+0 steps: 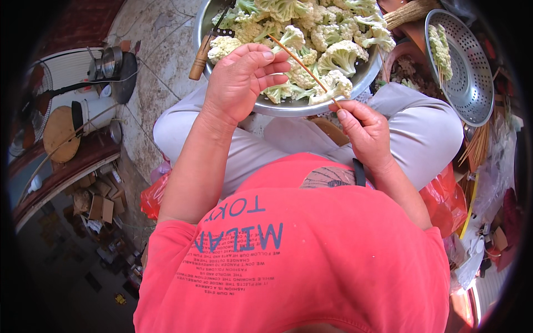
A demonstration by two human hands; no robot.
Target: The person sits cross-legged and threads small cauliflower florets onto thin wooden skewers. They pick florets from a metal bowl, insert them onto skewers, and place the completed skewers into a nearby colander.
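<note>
My right hand [366,129] pinches the lower end of a thin wooden skewer [306,70] between thumb and fingers. The skewer slants up and left, its far end close to my left hand [250,73]. That hand is raised over the rim of a metal basin [287,111], fingers curled and thumb near the index finger. A cauliflower floret [293,37] has its stem right by the left thumb; whether the thumb grips it is unclear. Many cut cauliflower florets [341,56] fill the basin. A wooden-handled tool [200,58] with a dark metal part lies across its left rim.
At right, a perforated metal colander [470,83] holds skewered cauliflower [440,52]. Below it is a bundle of wooden skewers [476,143]. A straw broom [410,12] lies beyond the basin. Red plastic bags [445,202] sit beside my legs. A round wooden board [61,134] stands far left.
</note>
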